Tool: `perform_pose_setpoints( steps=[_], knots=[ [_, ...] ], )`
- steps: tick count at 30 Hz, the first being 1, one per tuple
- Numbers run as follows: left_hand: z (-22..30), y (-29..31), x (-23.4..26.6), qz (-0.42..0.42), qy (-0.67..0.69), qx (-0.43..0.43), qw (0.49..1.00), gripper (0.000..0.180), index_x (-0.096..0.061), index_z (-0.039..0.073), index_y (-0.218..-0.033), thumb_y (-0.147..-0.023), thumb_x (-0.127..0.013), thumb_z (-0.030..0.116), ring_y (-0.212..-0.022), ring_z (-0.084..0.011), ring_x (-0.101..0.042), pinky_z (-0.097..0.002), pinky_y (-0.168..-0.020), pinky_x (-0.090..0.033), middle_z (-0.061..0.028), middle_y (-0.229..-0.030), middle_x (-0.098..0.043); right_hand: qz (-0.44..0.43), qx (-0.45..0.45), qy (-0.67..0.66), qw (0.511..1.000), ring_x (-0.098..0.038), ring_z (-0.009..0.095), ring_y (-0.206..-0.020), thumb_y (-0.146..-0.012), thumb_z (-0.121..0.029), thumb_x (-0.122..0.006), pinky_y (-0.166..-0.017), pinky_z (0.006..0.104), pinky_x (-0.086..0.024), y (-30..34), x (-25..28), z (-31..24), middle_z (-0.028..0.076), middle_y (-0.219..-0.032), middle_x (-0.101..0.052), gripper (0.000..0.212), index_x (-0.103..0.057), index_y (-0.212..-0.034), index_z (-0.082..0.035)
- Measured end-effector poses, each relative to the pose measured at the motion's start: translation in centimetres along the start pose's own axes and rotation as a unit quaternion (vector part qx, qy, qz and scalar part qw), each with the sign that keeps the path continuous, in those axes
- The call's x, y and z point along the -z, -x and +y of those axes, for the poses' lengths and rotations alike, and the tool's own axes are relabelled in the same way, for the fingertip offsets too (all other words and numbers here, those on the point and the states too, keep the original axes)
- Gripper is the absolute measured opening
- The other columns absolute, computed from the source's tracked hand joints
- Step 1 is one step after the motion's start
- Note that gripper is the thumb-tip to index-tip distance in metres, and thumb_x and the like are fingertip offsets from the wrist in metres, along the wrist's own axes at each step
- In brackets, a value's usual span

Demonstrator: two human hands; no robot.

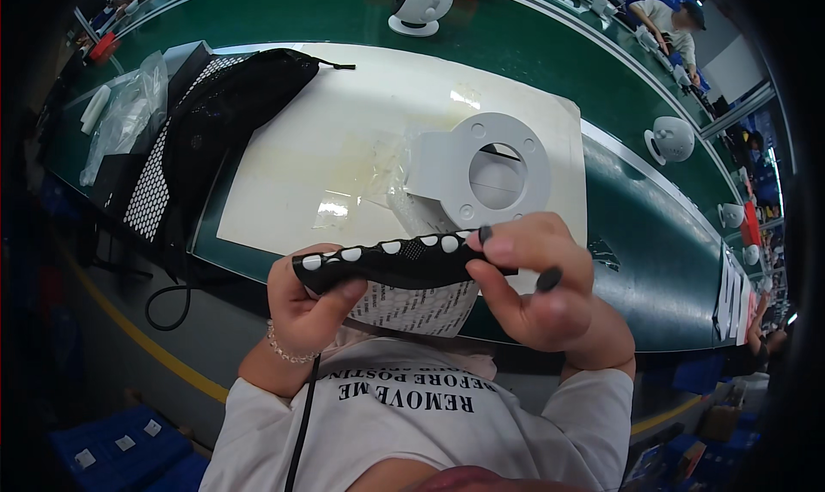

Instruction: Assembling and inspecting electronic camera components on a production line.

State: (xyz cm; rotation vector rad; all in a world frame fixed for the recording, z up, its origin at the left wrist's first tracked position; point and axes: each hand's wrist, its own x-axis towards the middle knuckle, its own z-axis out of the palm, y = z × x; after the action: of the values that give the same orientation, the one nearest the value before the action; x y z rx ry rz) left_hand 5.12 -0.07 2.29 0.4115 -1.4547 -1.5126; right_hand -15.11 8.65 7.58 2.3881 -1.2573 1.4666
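Note:
My left hand (311,310) pinches the left end of a bent black sheet (408,270) between thumb and fingers. White round spots run along the sheet's upper edge, and printed white backing shows beneath it. At the other end, my right hand (559,320) holds the sheet's corner with thumb and forefinger. One small dark round piece (485,234) shows at the forefinger's tip, and another dark round piece (548,279) at a curled finger. Just beyond the hands lies a pale grey ring-shaped part (528,152) with a flat tab and small round recesses.
A pale board (301,161) covers part of the green bench (640,234). At left sit a black mesh bag (225,105) and clear plastic bags (133,110). White rounded devices (421,6) stand along the far green surface. A person (672,28) works at far right.

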Motion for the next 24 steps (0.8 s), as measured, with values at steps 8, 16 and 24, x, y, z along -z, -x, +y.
perform_pose_setpoints(
  steps=[8, 16, 24],
  knots=[
    [-0.5, -0.9, 0.1, -0.041, -0.009, 0.056, 0.998, 0.018, -0.057, -0.004, -0.091, -0.073, -0.060, -0.003, -0.068, -0.0078, -0.054, -0.0204, -0.062, -0.043, -0.0054, -0.081, -0.060, 0.004, 0.084, 0.013, 0.996, -0.052, 0.015, -0.071, -0.072, 0.009, -0.056, -0.055, 0.0255, -0.045, -0.5, 1.4, 2.5, 0.011, -0.105, -0.046, 0.068, -0.026, -0.129, -0.011],
    [-3.1, -3.0, -2.0, -0.221, -0.123, -0.101, 0.962, 0.023, -0.059, -0.003, -0.089, -0.066, -0.063, -0.003, -0.083, -0.0203, -0.060, -0.0253, -0.068, -0.048, -0.0219, -0.134, -0.033, 0.102, -0.259, -0.127, 0.952, -0.048, 0.012, -0.081, -0.076, 0.007, -0.050, -0.074, 0.0229, -0.042, -1.1, 3.1, 5.9, 0.011, -0.112, -0.044, 0.067, -0.019, -0.135, -0.008],
    [-3.9, -2.9, -1.8, -0.235, -0.153, -0.129, 0.951, 0.023, -0.060, 0.000, -0.087, -0.064, -0.063, -0.003, -0.067, -0.0180, -0.061, -0.0250, -0.063, -0.049, -0.0240, -0.133, -0.034, 0.015, -0.249, 0.031, 0.968, -0.056, 0.016, -0.089, -0.077, 0.006, -0.051, -0.074, 0.0240, -0.042, -1.4, 4.0, 3.4, 0.014, -0.114, -0.051, 0.065, -0.022, -0.134, -0.009]
  ],
)
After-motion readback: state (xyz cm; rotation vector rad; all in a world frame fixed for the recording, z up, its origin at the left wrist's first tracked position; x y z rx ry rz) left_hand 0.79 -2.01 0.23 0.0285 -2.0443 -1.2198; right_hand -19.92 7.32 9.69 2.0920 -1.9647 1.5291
